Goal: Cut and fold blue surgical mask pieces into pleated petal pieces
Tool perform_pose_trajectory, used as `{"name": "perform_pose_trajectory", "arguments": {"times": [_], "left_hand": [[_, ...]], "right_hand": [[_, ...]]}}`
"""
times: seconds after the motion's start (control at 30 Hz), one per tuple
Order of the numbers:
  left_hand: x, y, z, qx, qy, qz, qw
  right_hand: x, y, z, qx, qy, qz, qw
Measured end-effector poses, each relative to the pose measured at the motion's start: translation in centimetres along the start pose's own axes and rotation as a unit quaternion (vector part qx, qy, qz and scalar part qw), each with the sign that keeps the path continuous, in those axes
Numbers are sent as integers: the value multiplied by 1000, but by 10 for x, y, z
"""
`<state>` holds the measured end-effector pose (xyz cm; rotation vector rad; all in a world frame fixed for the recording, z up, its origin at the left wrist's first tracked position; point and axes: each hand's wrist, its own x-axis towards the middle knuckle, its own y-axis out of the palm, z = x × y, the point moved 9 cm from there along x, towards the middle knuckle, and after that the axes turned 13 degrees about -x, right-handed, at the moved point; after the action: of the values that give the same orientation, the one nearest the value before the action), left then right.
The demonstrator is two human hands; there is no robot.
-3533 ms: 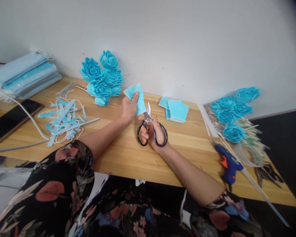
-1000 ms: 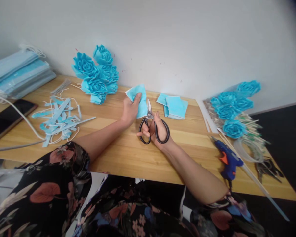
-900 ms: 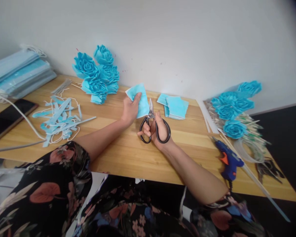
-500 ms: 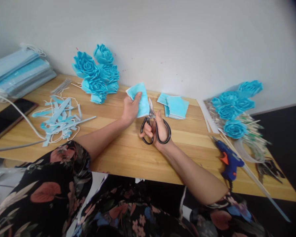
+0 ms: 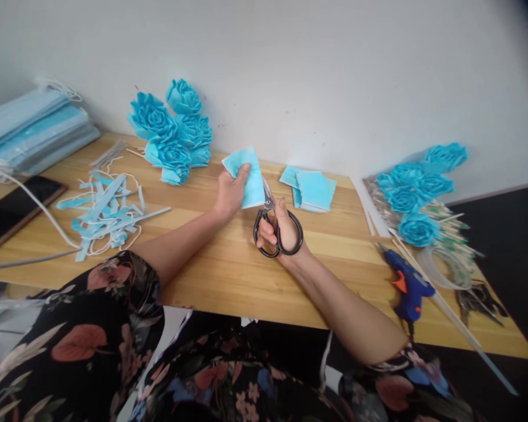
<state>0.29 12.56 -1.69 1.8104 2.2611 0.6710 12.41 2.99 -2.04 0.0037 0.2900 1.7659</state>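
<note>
My left hand (image 5: 231, 190) pinches a light-blue piece of mask fabric (image 5: 253, 180) above the middle of the table, thumb across its face. Black-handled scissors (image 5: 291, 252) are in my right hand (image 5: 286, 225), with fingers through the loops. Their blades point away from me along the fabric's right edge, partly behind it; whether they touch it I cannot tell. Just right of the scissors, a few cut light-blue fabric pieces (image 5: 315, 191) lie overlapping near the wall.
Blue fabric roses (image 5: 176, 138) stand at the back left, more roses (image 5: 420, 228) at the right. Cut strips and cords (image 5: 108, 205), a phone (image 5: 17, 211) and stacked face masks (image 5: 39, 129) lie left. A blue glue gun (image 5: 408, 284) and clear tape roll (image 5: 440, 269) lie right.
The scissors' handles have drawn closer together and the blades have narrowed beside the fabric. My left hand and the fabric have shifted slightly left.
</note>
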Motion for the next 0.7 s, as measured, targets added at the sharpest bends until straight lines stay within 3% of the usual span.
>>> {"name": "perform_pose_trajectory", "arguments": {"times": [0.13,0.47,0.7], "left_hand": [[1,-1,5,-11,-28,1,1000],[-1,1,4,-53,-62,1,997],[-5,6,5,-43,-56,37,997]], "right_hand": [[3,0,0,14,-17,22,1000],[0,11,-7,38,34,122,991],[0,7,-2,33,36,102,994]]}}
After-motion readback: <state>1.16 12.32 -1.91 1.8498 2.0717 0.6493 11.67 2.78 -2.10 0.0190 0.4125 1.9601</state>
